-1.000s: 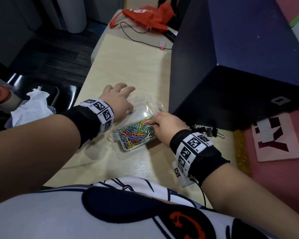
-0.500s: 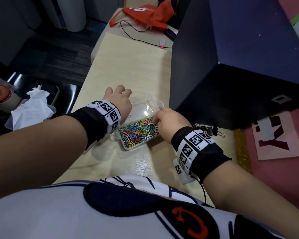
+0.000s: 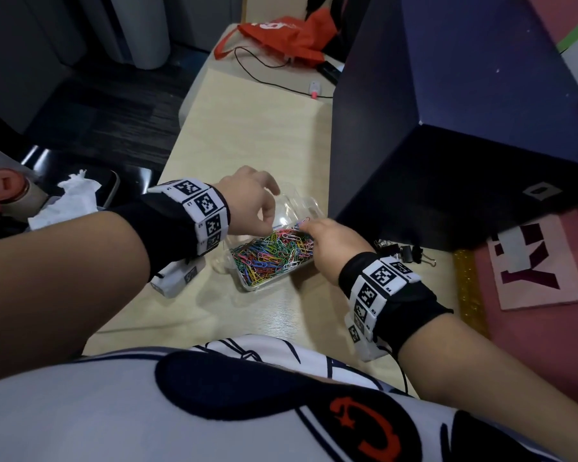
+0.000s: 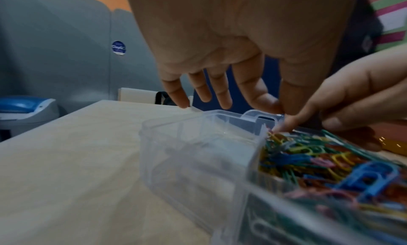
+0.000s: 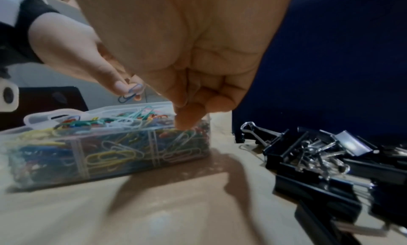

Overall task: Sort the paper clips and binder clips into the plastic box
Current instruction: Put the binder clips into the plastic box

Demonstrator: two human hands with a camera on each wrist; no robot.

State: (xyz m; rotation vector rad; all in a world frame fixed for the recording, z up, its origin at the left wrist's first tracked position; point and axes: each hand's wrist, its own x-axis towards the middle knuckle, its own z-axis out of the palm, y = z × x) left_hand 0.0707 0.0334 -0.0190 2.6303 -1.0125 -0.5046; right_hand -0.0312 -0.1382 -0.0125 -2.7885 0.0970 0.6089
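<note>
- Clear plastic box (image 3: 247, 284) sits mid-frame on the counter (image 3: 247, 135), one side stuffed with colourful paper clips (image 3: 271, 253).
- Left hand (image 3: 251, 201) pinches a blue clip (image 5: 130, 93) over the box.
- Right hand (image 3: 331, 241) is curled up, fingertips (image 5: 187, 120) digging into the clips.
- Black binder clips (image 3: 404, 252) are piled just right of it.

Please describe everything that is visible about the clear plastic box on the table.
The plastic box is a small, clear, rectangular container with thin ribbed walls, and it stands open on the pale wooden table. It has two compartments: the near one is filled with coloured paper clips, and the far one looks empty. A moulded latch tab sits on its far rim. The left hand hovers above the empty side and pinches a blue clip. The right hand reaches into the full compartment with its fingers. Black binder clips lie beside it, outside.
</note>
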